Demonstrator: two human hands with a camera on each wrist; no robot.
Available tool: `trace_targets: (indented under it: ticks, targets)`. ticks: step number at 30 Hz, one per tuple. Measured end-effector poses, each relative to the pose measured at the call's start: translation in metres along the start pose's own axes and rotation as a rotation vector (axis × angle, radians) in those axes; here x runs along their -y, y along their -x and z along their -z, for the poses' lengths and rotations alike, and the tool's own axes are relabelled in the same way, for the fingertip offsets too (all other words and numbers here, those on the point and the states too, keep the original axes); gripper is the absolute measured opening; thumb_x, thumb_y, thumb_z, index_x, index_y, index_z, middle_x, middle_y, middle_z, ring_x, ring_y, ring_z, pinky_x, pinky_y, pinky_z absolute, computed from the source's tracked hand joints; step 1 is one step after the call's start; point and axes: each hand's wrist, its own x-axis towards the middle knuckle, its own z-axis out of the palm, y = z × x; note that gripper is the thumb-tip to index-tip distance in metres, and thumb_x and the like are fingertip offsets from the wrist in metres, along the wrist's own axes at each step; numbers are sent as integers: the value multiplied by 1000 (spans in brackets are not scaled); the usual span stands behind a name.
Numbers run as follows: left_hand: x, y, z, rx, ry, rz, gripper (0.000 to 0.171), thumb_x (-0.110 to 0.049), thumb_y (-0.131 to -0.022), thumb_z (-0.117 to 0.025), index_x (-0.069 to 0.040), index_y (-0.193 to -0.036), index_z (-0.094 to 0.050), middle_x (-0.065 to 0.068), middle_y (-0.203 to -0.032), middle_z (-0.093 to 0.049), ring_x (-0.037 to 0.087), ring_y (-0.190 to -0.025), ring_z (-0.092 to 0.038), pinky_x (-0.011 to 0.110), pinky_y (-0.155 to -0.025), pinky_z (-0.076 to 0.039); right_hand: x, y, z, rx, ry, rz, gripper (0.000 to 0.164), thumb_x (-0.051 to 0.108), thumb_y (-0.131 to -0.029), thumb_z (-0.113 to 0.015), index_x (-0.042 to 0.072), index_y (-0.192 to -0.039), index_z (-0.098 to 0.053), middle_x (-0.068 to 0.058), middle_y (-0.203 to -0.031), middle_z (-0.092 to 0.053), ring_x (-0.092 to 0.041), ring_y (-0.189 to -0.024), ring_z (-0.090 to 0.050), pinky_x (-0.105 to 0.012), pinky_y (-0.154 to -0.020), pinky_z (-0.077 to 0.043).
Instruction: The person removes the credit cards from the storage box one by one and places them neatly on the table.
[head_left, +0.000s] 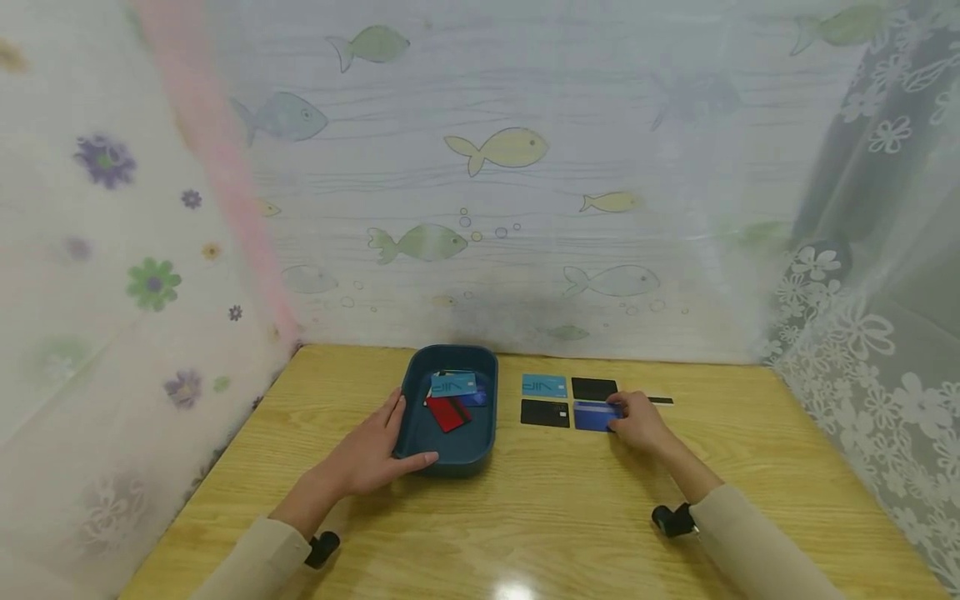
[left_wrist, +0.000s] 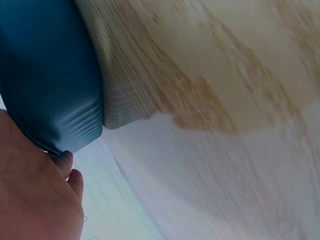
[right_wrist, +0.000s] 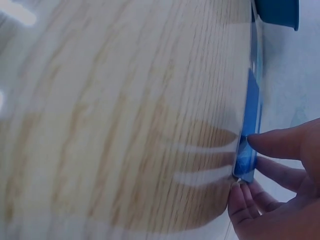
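My left hand [head_left: 369, 454] holds the dark blue plastic bin [head_left: 442, 450] at its near left side, thumb over the near rim and fingers along the left wall. In the left wrist view, fingertips [left_wrist: 64, 162] bend at the rim. Inside the bin lie a red card [head_left: 448, 414], a light blue card [head_left: 453, 384] and a darker blue one, overlapping. On the table, my right hand [head_left: 643, 423] pinches the right end of a blue bank card [head_left: 592, 417]. That card looks nearly flat to the tabletop in the right wrist view, thumb and fingers [right_wrist: 275, 144] at its edges.
Beside the blue card lie a black chip card [head_left: 545, 413], a light blue card [head_left: 543, 385] and another black card [head_left: 594, 388]. A thin black strip [head_left: 660, 400] shows past my right hand. Patterned curtains [head_left: 495, 250] surround the wooden table [head_left: 525, 517].
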Motion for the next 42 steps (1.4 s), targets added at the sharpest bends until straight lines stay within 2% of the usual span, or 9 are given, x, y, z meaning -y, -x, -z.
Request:
trace_targets:
  ticks: [15,23,32,42]
  targets:
    - [-2,1,1,5,10,5,124,-90,-83,-46,-1,-164,-13,13,-172,-5,38,-155,-18,58,-120,-28,3,2,-3,-22,0,-40,35,-6,-88,-63,-18,-121,-62,-38,-124,-50,-41,-102,-55,-54,-88,-49]
    - [-1,1,1,-6,9,-2,123,-89,-84,-46,-1,-163,-14,13,-172,-6,38,-155,-18,58,-120,-28,5,1,-2,-18,11,-43,34,-6,-88,-64,-16,-121,-64,-38,-126,-50,-42,-105,-55,-56,-91,-48]
    - [-1,2,0,-13,19,-4,123,-88,-84,-47,0,-163,-14,13,-172,-6,38,-155,-19,58,-120,-28,3,3,0,-20,29,-17,32,-6,-87,-63,-15,-118,-65,-36,-120,-54,-41,-101,-55,-56,-88,-49]
    - [-2,3,1,-9,27,-3,123,-88,-84,-47,0,-163,-14,13,-172,-6,38,-155,-18,58,-120,-26,1,6,1,-24,1,-21,32,-6,-89,-63,-14,-119,-65,-36,-121,-52,-47,-106,-56,-59,-90,-50]
